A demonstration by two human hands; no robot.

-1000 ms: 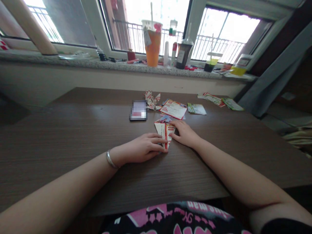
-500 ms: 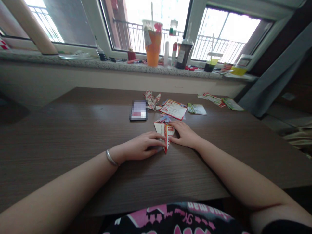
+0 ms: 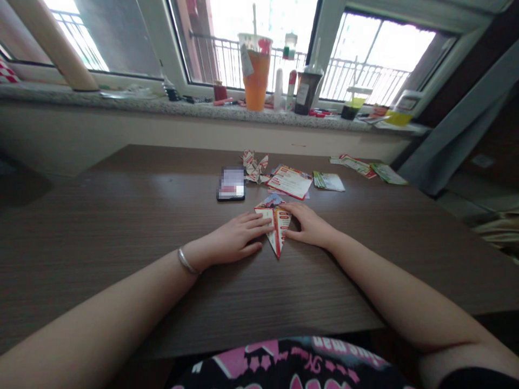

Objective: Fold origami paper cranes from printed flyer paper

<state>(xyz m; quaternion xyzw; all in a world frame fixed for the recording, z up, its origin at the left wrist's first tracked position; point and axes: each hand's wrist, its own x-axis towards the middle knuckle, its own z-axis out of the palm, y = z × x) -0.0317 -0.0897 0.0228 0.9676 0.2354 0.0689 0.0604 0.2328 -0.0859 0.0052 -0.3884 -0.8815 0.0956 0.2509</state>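
Observation:
A folded sheet of printed paper (image 3: 278,237) lies on the table in a kite shape, its narrow point toward me. Its two side flaps meet along a red-edged middle line, and a blue-toned picture shows on its far end. My left hand (image 3: 239,237) rests from the left with fingers stretched out, the fingertips on the left flap. At the right edge, my right hand (image 3: 310,224) lies with thumb and fingers apart, fingertips touching the paper. Neither hand grips it.
Beyond the paper lie a phone (image 3: 231,183), folded paper figures (image 3: 255,167), a stack of printed sheets (image 3: 291,181), and more cards (image 3: 329,181). Farther right are other leaflets (image 3: 387,173). Drink cups, including an orange one (image 3: 256,81), stand on the windowsill (image 3: 194,109).
My left fingers have drawn back left from the middle line, uncovering more of the paper's near point. The right hand has barely moved.

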